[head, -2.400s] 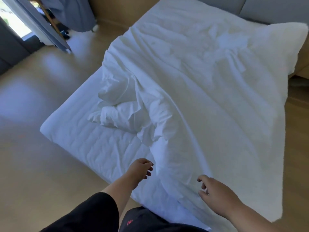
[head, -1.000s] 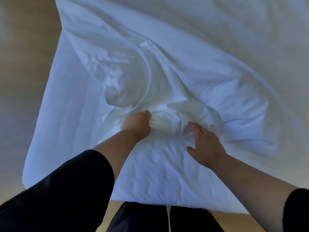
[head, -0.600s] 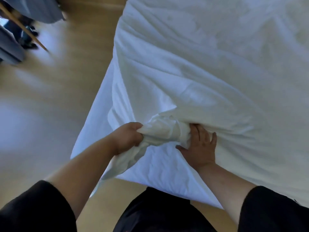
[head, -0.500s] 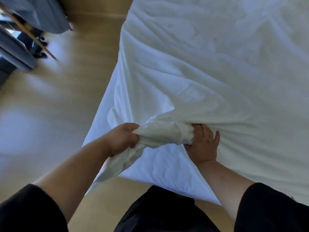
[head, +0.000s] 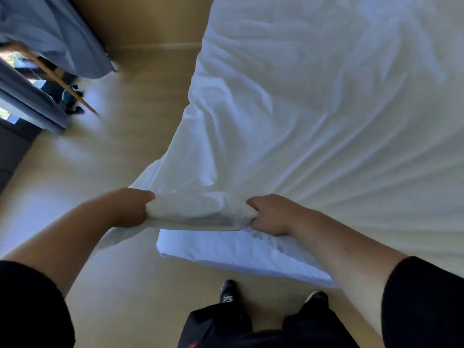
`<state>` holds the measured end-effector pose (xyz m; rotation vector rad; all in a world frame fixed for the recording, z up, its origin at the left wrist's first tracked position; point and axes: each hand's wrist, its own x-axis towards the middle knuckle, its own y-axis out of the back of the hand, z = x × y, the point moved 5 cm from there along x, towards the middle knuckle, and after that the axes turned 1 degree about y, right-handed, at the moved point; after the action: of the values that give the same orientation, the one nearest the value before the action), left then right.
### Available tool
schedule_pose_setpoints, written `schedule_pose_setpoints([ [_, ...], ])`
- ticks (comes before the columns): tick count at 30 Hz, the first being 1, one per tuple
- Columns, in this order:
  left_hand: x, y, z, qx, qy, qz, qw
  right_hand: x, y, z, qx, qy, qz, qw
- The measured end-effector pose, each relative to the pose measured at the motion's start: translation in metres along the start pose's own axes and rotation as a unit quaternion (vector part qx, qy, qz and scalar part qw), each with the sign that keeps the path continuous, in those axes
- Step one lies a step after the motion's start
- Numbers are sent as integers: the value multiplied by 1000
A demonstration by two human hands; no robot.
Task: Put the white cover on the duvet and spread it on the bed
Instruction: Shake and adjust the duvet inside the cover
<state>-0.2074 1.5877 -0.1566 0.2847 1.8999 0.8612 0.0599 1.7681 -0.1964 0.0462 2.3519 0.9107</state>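
Left hand [head: 130,209] and right hand [head: 272,214] grip the white cover [head: 313,126] edge.

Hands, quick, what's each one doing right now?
Left hand: fingers curled round the bunched white cover.
Right hand: fingers curled round the other end of the same bunch.

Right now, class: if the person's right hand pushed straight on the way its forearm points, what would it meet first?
The right hand points left, so it would likely meet the bunched white cover it grips, then the left hand; depth is unclear.
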Motion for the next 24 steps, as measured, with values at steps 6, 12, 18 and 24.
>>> schedule_pose_setpoints([
  [6, 83, -146, 12, 17, 39, 77, 996, 9, -143, 71, -64, -147, 27, 987],
  [12, 78, -198, 197, -77, -230, 74, 967, -73, -210, 154, 50, -294, 35, 954],
  [18, 60, -179, 358, -89, -378, 163, 907, -127, -232, 248, 406, -461, 271, 741],
  [24, 80, -134, 486, -1, -329, 197, 924, -157, -220, 356, 720, -362, 430, 407],
])
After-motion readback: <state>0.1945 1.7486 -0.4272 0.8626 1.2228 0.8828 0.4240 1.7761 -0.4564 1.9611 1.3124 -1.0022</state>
